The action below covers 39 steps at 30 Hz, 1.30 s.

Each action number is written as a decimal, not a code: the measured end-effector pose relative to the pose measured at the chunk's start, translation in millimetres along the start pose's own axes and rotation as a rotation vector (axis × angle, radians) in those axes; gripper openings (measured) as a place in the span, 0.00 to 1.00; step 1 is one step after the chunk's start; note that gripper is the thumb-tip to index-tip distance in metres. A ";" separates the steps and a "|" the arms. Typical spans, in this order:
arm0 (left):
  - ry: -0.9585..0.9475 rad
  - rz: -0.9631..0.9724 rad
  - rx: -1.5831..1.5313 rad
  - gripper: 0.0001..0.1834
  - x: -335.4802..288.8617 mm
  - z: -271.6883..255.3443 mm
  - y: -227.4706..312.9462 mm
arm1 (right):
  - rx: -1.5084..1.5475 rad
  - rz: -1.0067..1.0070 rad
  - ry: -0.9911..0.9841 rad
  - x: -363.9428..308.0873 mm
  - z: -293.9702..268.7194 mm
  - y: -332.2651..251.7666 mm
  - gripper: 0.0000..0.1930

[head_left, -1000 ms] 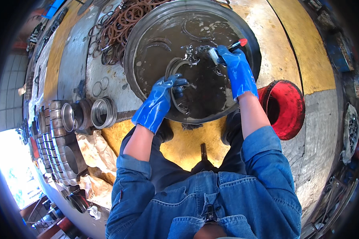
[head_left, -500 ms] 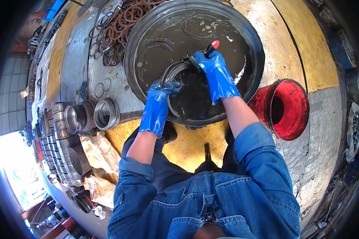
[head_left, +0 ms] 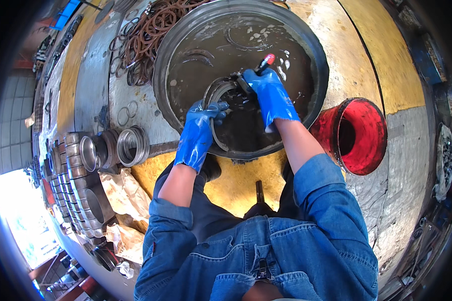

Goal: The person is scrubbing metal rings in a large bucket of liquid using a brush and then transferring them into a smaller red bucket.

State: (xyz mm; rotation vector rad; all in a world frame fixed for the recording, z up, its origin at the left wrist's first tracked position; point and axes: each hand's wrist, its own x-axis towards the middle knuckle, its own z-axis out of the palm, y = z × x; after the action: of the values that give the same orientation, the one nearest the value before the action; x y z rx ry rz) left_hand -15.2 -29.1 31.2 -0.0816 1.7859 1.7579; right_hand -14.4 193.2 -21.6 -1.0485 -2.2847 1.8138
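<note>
My left hand (head_left: pixel 201 123), in a blue rubber glove, is closed around the near left side of a metal ring (head_left: pixel 212 94) held over the dark liquid in a wide round basin (head_left: pixel 161 65). In my gloved right hand (head_left: pixel 269 89) is a brush with a black, red-tipped handle (head_left: pixel 268 60) pointing up and away. Its dark head lies at the ring's far right side, where wet dark patches make the contact hard to see. More curved ring pieces (head_left: pixel 198 56) show partly above the liquid.
Brown rings (head_left: pixel 148 35) lie heaped left of the basin, with two thin rings (head_left: pixel 127 113) nearer. Shiny metal rings (head_left: pixel 132 146) and stacked cylinders (head_left: pixel 83 175) stand at the left by brown paper (head_left: pixel 125 193). A red flared container (head_left: pixel 369 138) lies on the right.
My right hand and the brush have shifted slightly down and the handle leans further over. My left hand keeps its hold on the ring. The liquid's surface ripples differently.
</note>
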 end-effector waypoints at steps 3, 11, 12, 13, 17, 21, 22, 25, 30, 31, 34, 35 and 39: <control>-0.076 -0.191 -0.147 0.15 6.5 -5.8 4.5 | -0.043 0.078 0.085 4.2 -8.2 3.2 0.18; -0.186 0.071 -0.224 0.17 6.2 29.9 -22.1 | 0.371 0.041 0.170 10.1 -65.3 27.9 0.18; -0.214 0.155 -0.242 0.19 12.9 20.1 -44.2 | 0.374 0.027 0.162 2.5 -68.2 23.3 0.18; -0.184 0.115 -0.145 0.19 13.1 19.9 -44.0 | 0.375 0.015 0.156 -2.6 -72.4 20.5 0.18; -0.162 -0.070 -0.180 0.21 19.5 4.0 -33.5 | 0.407 -0.071 0.030 -17.9 -72.1 2.3 0.17; -0.117 -0.077 -0.096 0.21 11.4 -16.8 -14.2 | 0.450 -0.185 -0.286 -23.1 -47.0 -21.1 0.17; -0.081 -0.037 -0.058 0.21 6.9 -20.1 -13.9 | 0.464 -0.217 -0.383 -26.9 -32.3 -28.9 0.17; -0.029 0.023 0.005 0.20 11.3 -29.2 -20.8 | 0.491 -0.317 -0.572 -45.2 13.6 -39.7 0.16; -0.013 0.062 -0.005 0.14 12.5 -28.4 -24.1 | 0.194 -0.229 -0.222 -23.3 14.3 -28.6 0.15; -0.005 0.054 0.014 0.13 11.9 -28.0 -22.3 | -0.011 -0.155 -0.122 -16.1 9.0 -26.4 0.19; 0.004 0.043 0.050 0.14 10.8 -23.7 -18.4 | 0.184 -0.132 -0.089 -11.7 -3.1 -15.2 0.19; -0.002 0.046 0.049 0.15 10.7 -21.4 -17.8 | 0.270 -0.124 -0.107 -10.9 -6.6 -15.1 0.18; 0.045 0.034 0.019 0.15 10.3 -24.4 -19.4 | 0.481 -0.243 -0.462 -38.0 15.9 -43.6 0.13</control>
State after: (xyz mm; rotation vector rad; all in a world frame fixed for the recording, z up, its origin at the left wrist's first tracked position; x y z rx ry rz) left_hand -23.9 -49.9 7.3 -0.0844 1.8459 1.7752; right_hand -12.6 156.0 25.4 -0.2888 -1.8769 2.4974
